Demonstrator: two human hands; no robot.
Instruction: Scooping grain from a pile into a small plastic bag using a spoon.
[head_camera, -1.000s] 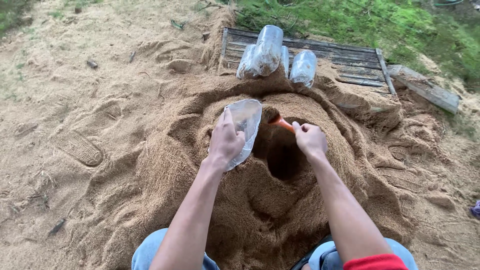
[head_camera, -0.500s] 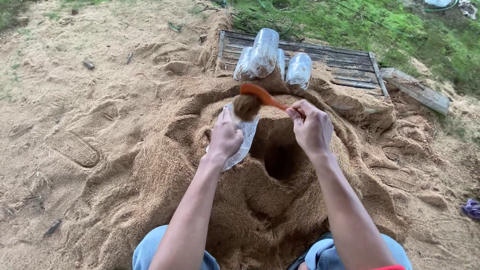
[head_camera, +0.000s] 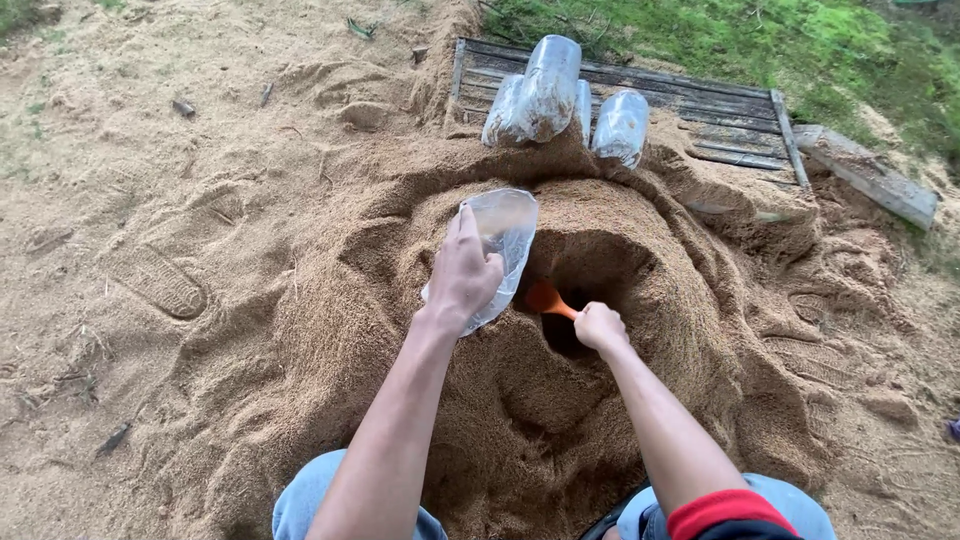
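Left hand (head_camera: 462, 280) gripping clear bag (head_camera: 500, 240), right hand (head_camera: 600, 327) — orange scoop (head_camera: 548, 299) in hollow

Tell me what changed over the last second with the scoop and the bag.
The right hand brought the orange scoop down from the mouth of the clear plastic bag, where it was tipped half a second ago, back into the hollow in the sawdust mound. Nothing was let go. The left hand still holds the bag open, and the filled bags stay on the wooden pallet.
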